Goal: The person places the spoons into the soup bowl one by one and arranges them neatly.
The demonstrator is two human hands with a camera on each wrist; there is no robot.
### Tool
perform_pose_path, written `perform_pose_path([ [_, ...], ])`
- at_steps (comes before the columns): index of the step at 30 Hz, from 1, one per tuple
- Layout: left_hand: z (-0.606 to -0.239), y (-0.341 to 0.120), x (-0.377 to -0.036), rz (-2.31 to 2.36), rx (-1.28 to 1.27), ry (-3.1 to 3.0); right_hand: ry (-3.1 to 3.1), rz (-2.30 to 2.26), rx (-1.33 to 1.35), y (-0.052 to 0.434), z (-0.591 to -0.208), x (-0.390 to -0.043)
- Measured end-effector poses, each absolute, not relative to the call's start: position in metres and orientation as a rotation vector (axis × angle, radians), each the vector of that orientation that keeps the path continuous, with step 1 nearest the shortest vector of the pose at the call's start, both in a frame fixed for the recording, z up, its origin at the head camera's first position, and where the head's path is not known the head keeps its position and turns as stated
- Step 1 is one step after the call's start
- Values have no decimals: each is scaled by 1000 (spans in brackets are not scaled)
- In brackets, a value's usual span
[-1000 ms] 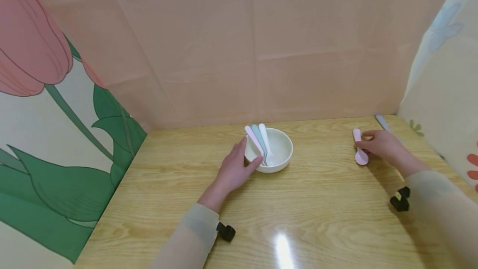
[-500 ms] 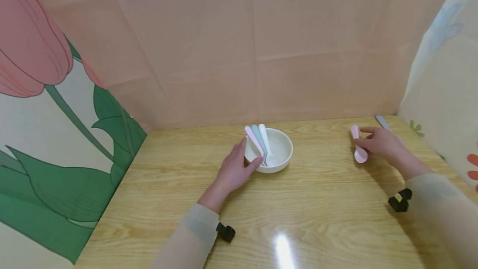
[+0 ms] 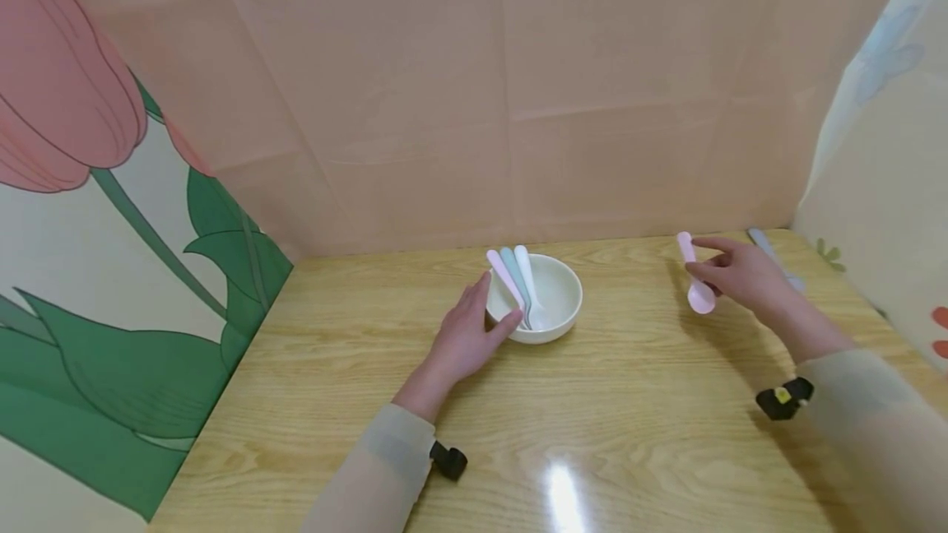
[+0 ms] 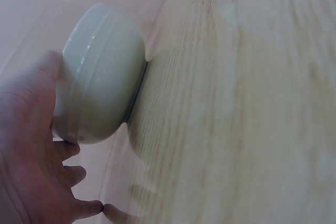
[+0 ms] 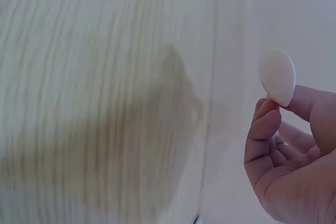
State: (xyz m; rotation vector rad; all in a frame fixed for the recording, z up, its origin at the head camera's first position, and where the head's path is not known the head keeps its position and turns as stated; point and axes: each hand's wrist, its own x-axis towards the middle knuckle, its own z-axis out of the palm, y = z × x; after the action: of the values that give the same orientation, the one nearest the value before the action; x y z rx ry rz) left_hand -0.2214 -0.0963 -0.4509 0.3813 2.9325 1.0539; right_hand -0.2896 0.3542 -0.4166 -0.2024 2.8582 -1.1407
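1. Our right grip (image 3: 748, 276) pinches a pink spoon (image 3: 700, 298) between thumb and fingers, above the counter (image 3: 607, 418).
2. Our left grip (image 3: 462, 340) is unclenched, thumb and fingers spread against the left side of the white bowl (image 3: 544, 337).
3. In it we see three utensils (image 3: 513, 270), pink, green and white, handles over the rim.
4. Beyond our right grip lies a grey utensil (image 3: 761, 243), partly hidden.

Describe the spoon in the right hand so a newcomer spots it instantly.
On the wooden table, start at the white bowl, then go right to the person's right hand. The pink spoon is there, pinched by its handle. Unlike the pink-handled utensil leaning in the bowl and the grey-blue utensil near the far right corner, it is held off the table.
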Motion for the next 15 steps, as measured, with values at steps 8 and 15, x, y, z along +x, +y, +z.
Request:
perform_pose_path([
  [8, -452, -97, -223, 1049, 393, 2941, 2850, -1297, -196, 329, -407, -282],
  [15, -452, -97, -222, 1052, 396, 2939, 2805, -1444, -224, 302, -400, -278],
])
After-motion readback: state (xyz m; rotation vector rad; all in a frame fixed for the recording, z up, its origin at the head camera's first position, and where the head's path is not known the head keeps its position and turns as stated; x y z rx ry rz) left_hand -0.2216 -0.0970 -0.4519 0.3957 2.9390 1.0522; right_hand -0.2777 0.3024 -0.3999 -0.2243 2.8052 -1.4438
